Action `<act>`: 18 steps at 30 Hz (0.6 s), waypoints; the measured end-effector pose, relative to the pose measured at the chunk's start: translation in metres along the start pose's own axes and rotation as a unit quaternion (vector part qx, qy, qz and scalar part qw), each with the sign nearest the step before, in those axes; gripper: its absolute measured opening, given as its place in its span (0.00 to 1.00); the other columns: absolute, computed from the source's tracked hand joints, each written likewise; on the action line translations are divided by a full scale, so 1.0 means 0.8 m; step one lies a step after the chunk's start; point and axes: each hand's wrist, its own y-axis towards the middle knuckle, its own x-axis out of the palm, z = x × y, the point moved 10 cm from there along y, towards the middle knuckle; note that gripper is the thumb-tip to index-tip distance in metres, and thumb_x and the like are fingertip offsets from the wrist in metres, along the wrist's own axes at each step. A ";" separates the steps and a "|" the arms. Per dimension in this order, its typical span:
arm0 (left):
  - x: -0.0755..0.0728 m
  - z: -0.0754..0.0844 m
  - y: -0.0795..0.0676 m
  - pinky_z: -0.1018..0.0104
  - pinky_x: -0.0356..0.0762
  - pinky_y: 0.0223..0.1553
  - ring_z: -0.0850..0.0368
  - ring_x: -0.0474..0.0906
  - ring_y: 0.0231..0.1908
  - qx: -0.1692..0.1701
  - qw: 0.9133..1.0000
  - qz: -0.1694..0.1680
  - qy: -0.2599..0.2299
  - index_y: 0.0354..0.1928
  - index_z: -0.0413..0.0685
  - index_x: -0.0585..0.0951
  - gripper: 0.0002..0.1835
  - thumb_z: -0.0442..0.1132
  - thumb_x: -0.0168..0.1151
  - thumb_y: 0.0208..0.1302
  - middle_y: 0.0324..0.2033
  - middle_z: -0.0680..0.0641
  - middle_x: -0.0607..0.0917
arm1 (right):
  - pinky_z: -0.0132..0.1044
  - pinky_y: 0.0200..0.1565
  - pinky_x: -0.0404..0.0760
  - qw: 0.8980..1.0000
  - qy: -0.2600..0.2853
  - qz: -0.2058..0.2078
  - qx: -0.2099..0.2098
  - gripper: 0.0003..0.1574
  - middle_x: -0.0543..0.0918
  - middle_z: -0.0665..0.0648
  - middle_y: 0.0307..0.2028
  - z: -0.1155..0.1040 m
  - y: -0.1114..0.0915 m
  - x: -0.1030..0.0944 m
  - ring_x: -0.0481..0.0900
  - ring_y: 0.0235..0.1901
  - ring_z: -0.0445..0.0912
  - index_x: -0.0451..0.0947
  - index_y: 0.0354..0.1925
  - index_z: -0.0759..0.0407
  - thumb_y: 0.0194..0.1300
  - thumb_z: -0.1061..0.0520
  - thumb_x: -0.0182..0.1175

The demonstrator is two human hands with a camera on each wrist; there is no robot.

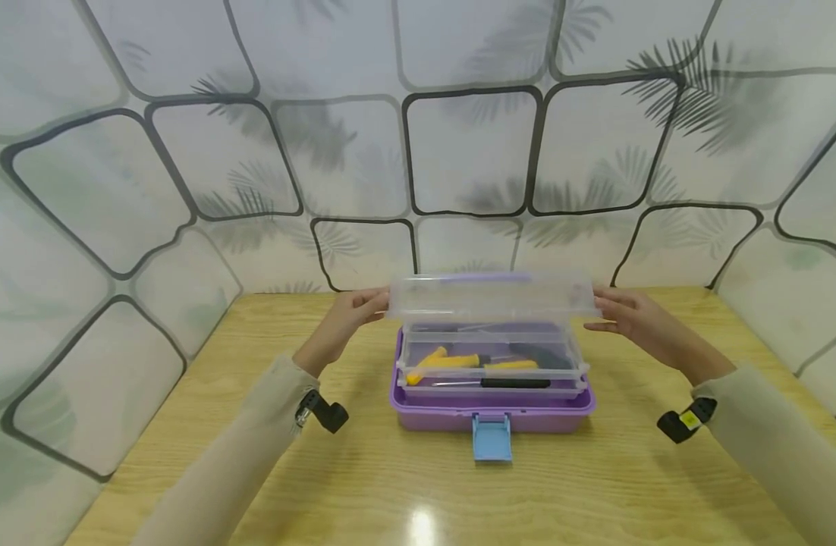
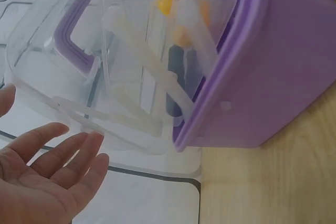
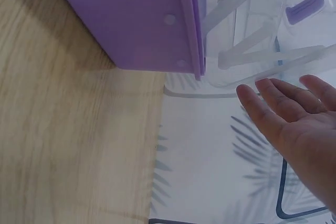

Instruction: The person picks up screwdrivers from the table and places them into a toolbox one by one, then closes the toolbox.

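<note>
A purple toolbox (image 1: 425,419) stands on the table with its clear lid (image 1: 493,297) raised. My left hand (image 1: 348,322) is at the lid's left end; in the left wrist view its fingers (image 2: 79,163) spread loosely beside the lid's edge, thumb apart. At the opposite end is my right hand (image 1: 639,326), its fingers (image 3: 286,103) fairly straight and close to the lid's edge. Inside the box, a clear tray (image 1: 575,373) carries yellow-handled tools (image 1: 452,362) and a black-handled tool (image 1: 516,383). A purple carrying handle (image 2: 71,30) is on the lid.
A light blue latch (image 1: 491,440) hangs open at the box's front. Pale plastic hinge arms (image 2: 152,66) link tray and box. Behind the wooden table (image 1: 363,485) rises a wall (image 1: 473,152) with dark outlines and leaf prints.
</note>
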 end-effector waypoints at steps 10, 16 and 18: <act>0.008 -0.021 -0.021 0.47 0.56 0.68 0.44 0.65 0.65 0.030 0.999 -0.019 -0.011 0.65 0.41 0.68 0.25 0.40 0.53 0.69 0.64 0.40 0.71 | 0.16 0.51 0.68 0.991 -0.128 0.028 0.001 0.37 0.51 0.74 0.69 0.006 -0.022 0.011 0.62 0.56 0.19 0.45 0.71 0.69 0.73 0.56 0.46; 0.012 -0.030 -0.030 0.51 0.65 0.64 0.46 0.69 0.63 0.033 0.999 -0.019 -0.014 0.65 0.44 0.69 0.26 0.40 0.57 0.66 0.63 0.42 0.73 | 0.18 0.52 0.71 0.994 -0.096 0.022 -0.037 0.35 0.59 0.49 0.71 0.010 -0.030 0.021 0.64 0.58 0.21 0.49 0.72 0.62 0.71 0.61 0.48; 0.013 -0.033 -0.032 0.52 0.67 0.63 0.47 0.70 0.63 0.031 0.999 -0.017 -0.013 0.64 0.44 0.70 0.26 0.40 0.58 0.65 0.63 0.42 0.73 | 0.19 0.52 0.71 0.995 -0.086 0.019 -0.049 0.35 0.61 0.37 0.68 0.012 -0.033 0.024 0.64 0.60 0.22 0.49 0.72 0.61 0.71 0.63 0.48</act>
